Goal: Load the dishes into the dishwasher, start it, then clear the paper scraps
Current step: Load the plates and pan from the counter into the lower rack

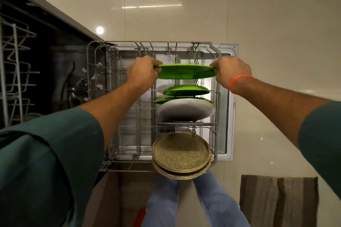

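Over rack [217, 97], green plate [186, 73], fingertips hidden

A single head-worn wide-angle camera looks steeply down from above the person's outstretched arms, close over the pulled-out grey wire dishwasher rack [184, 46] beneath the left hand [143, 72] and right hand [231, 72]; glossy beige floor tiles [276, 24] stretch beyond the fingers.

text: none legible | labels: none | brands: none (rack, plates and dishwasher bear no readable marks)
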`<action>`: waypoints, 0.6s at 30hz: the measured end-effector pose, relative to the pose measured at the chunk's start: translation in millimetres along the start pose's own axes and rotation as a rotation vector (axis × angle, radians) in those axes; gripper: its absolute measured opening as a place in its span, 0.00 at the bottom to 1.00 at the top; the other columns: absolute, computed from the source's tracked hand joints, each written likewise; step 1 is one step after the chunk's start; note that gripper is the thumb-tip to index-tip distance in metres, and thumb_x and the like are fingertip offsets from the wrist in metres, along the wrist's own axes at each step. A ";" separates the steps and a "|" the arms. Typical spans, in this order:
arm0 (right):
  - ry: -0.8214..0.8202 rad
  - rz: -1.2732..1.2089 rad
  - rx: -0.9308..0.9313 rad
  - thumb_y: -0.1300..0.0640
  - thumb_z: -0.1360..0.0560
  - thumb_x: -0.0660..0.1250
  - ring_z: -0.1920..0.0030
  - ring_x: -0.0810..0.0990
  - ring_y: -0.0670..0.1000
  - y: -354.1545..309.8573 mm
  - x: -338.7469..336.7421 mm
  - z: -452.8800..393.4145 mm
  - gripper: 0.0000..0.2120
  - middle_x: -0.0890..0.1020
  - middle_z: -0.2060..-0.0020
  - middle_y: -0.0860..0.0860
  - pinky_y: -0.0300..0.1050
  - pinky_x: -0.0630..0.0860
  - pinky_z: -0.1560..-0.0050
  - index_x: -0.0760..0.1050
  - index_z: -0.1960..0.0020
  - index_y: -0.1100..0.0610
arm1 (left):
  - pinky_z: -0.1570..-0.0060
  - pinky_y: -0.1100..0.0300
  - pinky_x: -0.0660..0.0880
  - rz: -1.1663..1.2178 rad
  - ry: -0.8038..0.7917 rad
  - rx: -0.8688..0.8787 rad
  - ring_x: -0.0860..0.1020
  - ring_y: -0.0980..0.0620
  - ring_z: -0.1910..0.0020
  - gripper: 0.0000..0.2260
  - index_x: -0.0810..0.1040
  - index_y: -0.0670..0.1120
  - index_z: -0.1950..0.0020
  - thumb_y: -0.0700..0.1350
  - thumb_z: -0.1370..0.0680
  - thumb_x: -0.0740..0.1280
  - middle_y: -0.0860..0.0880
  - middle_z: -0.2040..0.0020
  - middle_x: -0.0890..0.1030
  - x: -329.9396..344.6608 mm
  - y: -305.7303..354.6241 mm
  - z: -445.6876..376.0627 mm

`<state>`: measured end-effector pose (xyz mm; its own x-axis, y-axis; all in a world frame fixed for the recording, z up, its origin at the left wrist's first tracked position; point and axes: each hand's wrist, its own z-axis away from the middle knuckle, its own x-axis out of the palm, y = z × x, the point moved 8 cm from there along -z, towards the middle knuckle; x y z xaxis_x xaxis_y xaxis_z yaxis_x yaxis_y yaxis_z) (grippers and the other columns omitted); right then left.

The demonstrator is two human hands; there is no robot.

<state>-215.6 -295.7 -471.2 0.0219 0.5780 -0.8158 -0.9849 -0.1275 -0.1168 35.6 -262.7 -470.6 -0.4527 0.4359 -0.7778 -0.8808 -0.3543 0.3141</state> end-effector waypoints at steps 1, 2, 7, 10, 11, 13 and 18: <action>-0.003 -0.001 0.002 0.60 0.21 0.62 0.60 0.76 0.56 0.6 2.5 -2.2 0.14 0.79 0.60 0.52 0.47 0.72 0.61 0.82 0.45 0.47 | 0.44 0.49 0.80 0.007 0.001 -0.006 0.81 0.46 0.49 0.12 0.82 0.53 0.35 0.46 0.18 0.66 0.49 0.45 0.85 3.1 -1.9 -2.3; -0.004 -0.002 0.000 0.60 0.21 0.62 0.60 0.76 0.56 0.5 4.6 -4.4 0.14 0.78 0.60 0.52 0.47 0.72 0.60 0.82 0.45 0.47 | 0.43 0.49 0.80 0.018 0.004 -0.010 0.81 0.45 0.48 0.12 0.82 0.53 0.35 0.46 0.18 0.66 0.48 0.45 0.85 5.3 -3.8 -4.6; -0.030 -0.001 0.000 0.59 0.21 0.65 0.57 0.79 0.56 -1.6 14.1 -14.8 0.14 0.82 0.54 0.54 0.49 0.77 0.57 0.80 0.38 0.49 | 0.42 0.50 0.80 0.030 0.008 -0.045 0.82 0.47 0.47 0.12 0.82 0.53 0.36 0.46 0.18 0.67 0.49 0.46 0.86 17.1 -12.7 -12.3; -0.028 0.015 -0.005 0.59 0.21 0.66 0.55 0.80 0.58 -4.8 18.9 -18.4 0.14 0.83 0.52 0.56 0.52 0.79 0.54 0.80 0.37 0.51 | 0.45 0.54 0.79 0.061 0.018 -0.071 0.81 0.49 0.48 0.12 0.82 0.53 0.36 0.46 0.18 0.67 0.50 0.45 0.85 24.3 -20.8 -15.6; -0.031 0.020 -0.006 0.59 0.21 0.66 0.55 0.81 0.58 -6.0 21.0 -19.2 0.14 0.83 0.52 0.56 0.52 0.79 0.53 0.80 0.37 0.52 | 0.47 0.55 0.79 0.060 0.014 -0.079 0.81 0.50 0.49 0.12 0.82 0.52 0.35 0.45 0.18 0.67 0.50 0.45 0.85 27.1 -23.4 -15.7; -0.039 0.034 -0.010 0.58 0.21 0.67 0.55 0.81 0.58 -9.1 26.0 -20.6 0.14 0.83 0.52 0.56 0.51 0.79 0.54 0.80 0.37 0.51 | 0.48 0.54 0.80 0.047 0.003 -0.086 0.81 0.50 0.51 0.13 0.82 0.51 0.35 0.44 0.19 0.68 0.49 0.44 0.85 31.7 -28.9 -14.6; -0.064 0.132 0.006 0.60 0.23 0.68 0.55 0.82 0.59 -13.2 42.5 -23.4 0.13 0.83 0.54 0.56 0.52 0.78 0.53 0.82 0.40 0.52 | 0.43 0.51 0.80 0.051 -0.053 -0.072 0.82 0.48 0.47 0.14 0.81 0.53 0.35 0.46 0.20 0.69 0.49 0.41 0.84 46.3 -38.2 -13.0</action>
<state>-197.6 -288.3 -517.6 -0.1183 0.6070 -0.7859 -0.9795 -0.2011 -0.0080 50.2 -239.7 -525.7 -0.5048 0.4587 -0.7313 -0.8453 -0.4344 0.3111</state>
